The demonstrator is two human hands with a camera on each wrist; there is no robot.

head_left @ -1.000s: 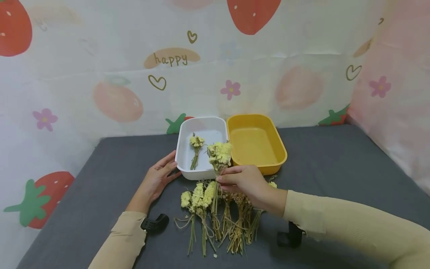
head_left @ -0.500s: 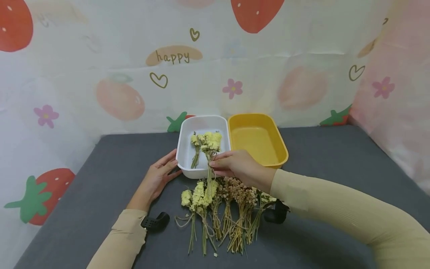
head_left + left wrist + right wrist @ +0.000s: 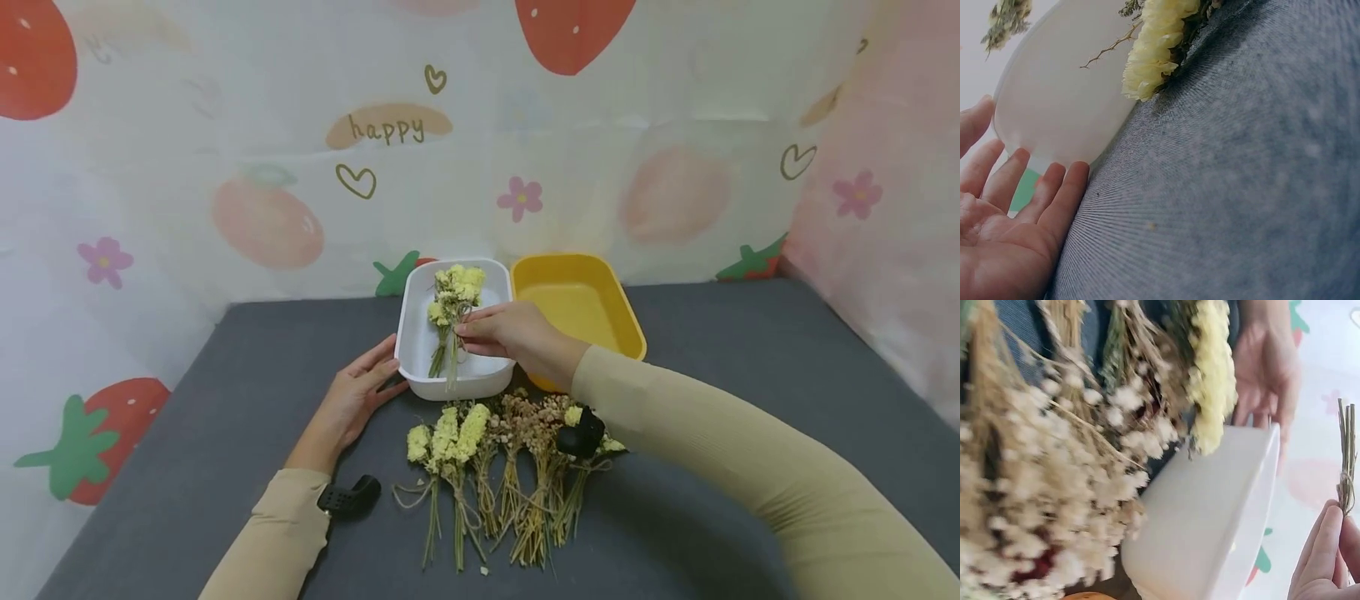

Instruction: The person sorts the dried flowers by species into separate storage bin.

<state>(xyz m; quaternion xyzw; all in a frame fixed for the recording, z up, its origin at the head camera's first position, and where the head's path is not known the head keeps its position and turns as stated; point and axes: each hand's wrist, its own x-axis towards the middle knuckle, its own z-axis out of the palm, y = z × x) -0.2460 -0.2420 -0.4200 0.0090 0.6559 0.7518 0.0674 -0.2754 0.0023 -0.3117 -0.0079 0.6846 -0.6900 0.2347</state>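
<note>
My right hand [image 3: 517, 333] pinches a bunch of pale yellow dried flowers [image 3: 463, 286] by its tied stems, above the white plastic bin [image 3: 465, 390]. In the right wrist view the twine-bound stems [image 3: 1347, 456] rise from between thumb and fingers. A smaller yellow bunch [image 3: 437, 314] lies inside the bin, partly covered by the held one. My left hand [image 3: 354, 404] rests its fingertips against the bin's left side. The left wrist view shows those fingers [image 3: 1050, 200] fairly straight along the white wall.
A yellow bin [image 3: 633, 329] stands right of the white one. In front lie several tied bunches, yellow dried flowers [image 3: 444, 435] at left and brownish ones [image 3: 540, 442] toward the right, on a dark grey cloth [image 3: 720, 375]. A printed curtain [image 3: 570, 150] closes the back.
My right hand has carried the yellow bunch forward and left, from above the bin's front edge to over its inside. My left hand has stayed at the bin's side.
</note>
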